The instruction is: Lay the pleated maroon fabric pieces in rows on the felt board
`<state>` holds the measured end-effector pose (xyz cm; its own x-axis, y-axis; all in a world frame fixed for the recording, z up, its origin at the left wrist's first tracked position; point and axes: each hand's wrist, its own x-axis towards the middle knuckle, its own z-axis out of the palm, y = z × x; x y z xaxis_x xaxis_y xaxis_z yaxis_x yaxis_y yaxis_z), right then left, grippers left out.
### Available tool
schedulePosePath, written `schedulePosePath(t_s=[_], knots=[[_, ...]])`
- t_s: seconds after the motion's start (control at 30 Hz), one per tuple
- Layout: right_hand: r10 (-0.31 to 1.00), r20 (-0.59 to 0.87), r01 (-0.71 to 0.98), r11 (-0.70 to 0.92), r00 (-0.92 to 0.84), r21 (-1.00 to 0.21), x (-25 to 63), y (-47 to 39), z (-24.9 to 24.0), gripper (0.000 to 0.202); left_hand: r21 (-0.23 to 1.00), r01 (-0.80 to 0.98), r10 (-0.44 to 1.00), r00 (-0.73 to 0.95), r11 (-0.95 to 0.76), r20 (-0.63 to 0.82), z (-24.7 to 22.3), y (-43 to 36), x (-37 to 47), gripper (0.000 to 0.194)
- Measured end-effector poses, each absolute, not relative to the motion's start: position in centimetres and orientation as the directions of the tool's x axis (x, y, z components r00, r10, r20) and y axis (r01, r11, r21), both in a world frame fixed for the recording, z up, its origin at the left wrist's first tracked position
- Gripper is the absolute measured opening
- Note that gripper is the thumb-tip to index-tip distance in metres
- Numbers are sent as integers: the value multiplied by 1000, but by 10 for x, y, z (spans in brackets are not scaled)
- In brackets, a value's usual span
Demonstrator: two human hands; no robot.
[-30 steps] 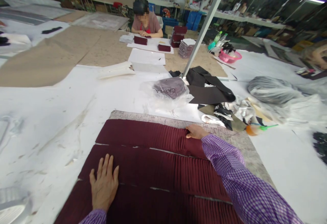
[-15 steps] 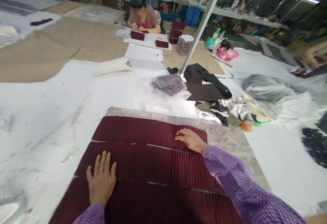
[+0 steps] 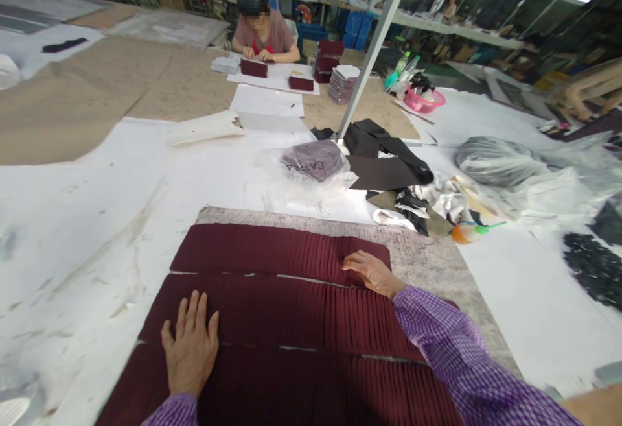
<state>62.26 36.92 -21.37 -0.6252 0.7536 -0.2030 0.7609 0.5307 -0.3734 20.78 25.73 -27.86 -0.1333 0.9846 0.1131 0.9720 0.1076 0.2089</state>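
Rows of overlapping dark maroon pieces (image 3: 272,309) lie on a grey marked board (image 3: 437,257) in front of me. My left hand (image 3: 192,342) rests flat with spread fingers on the left part of the middle row, holding nothing. On the right end of the far row lies my right hand (image 3: 372,272), its fingers slightly bent and touching the maroon pieces. Thin gaps separate the rows, and the pieces at the right show closely spaced edges.
A plastic-wrapped bundle (image 3: 315,160), black strips (image 3: 389,170) and scraps lie beyond the board. A metal post (image 3: 376,50) rises behind them. A person (image 3: 265,27) works across the table near maroon stacks (image 3: 328,61). A pink basin (image 3: 424,100) stands right.
My right hand has shifted slightly right along the far row. My left hand stays on the middle row. The whole view has moved a little.
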Motion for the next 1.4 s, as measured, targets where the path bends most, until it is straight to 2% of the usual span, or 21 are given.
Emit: schedulePosePath(t_s=[0.43,0.67,0.8,0.9,1.0,1.13,1.4], knots=[[787,-246,815,490,-566,-309,642,351,-212,33,172,980,986,-120,99,116,-278,256,209,53],[762,-275,806,520,-587,-282,654,358,-212,32,163,981,985,-127,107,117,-278,257,210,51],[781,-291,830,483,-553,-280,659,363,-216,22,161,982,986,-121,102,112,-279,257,208,52],[880,-256,909,343,-399,-238,667,371,-222,23,164,981,986,-124,104,111,-280,257,208,52],[973,-188,980,98,-131,-172,682,382,-228,23,168,980,985,-126,106,114,-279,257,208,52],[966,-213,975,-175,144,-135,705,391,-237,27,182,978,984,-128,105,123,-279,258,209,53],[905,-325,914,-349,273,-205,715,394,-251,25,182,978,984,-129,106,122,-280,257,208,53]])
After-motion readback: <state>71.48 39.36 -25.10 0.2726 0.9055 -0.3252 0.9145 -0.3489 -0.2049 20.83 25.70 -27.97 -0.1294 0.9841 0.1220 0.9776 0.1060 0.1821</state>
